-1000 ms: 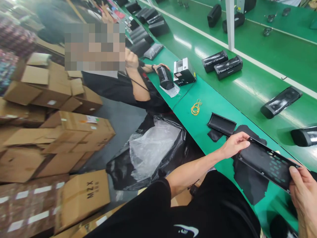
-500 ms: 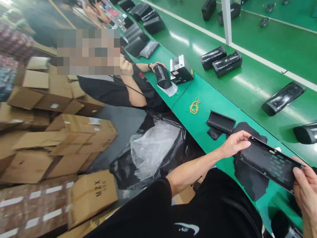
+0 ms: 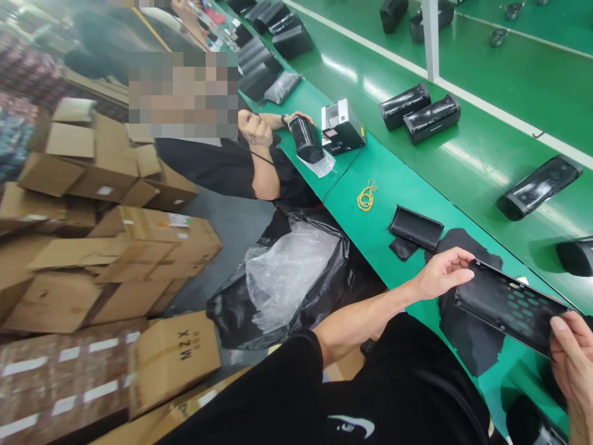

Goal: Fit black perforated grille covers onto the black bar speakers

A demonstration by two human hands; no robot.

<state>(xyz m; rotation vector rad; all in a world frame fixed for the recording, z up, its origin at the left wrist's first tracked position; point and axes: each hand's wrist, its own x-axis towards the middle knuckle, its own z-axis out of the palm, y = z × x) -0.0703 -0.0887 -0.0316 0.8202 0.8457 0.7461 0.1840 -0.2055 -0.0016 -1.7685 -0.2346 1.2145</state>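
Note:
A long black perforated speaker grille panel [image 3: 507, 306] is held above the green bench [image 3: 398, 185], one end in each of my hands. My left hand [image 3: 442, 272] pinches its left end with thumb and fingers. My right hand [image 3: 572, 358] grips its right end at the frame's lower right, thumb on the panel's face. Under the panel lies a sheet of black fabric [image 3: 466, 337]. Just beyond my left hand rests a second black grille shell [image 3: 416, 227] with a small black scrap [image 3: 402, 248] beside it.
A co-worker sits further along the bench holding a black speaker [image 3: 306, 139] next to a small label printer [image 3: 341, 127]. A yellow cord [image 3: 366, 198] lies between us. Finished speakers [image 3: 430, 117] ride the green conveyor. Cardboard boxes [image 3: 115, 247] and a black plastic bag [image 3: 287, 278] stand at left.
The panel has tilted slightly and my left hand shifted a little on its end. The co-worker's near hand moved. The view drifted a bit.

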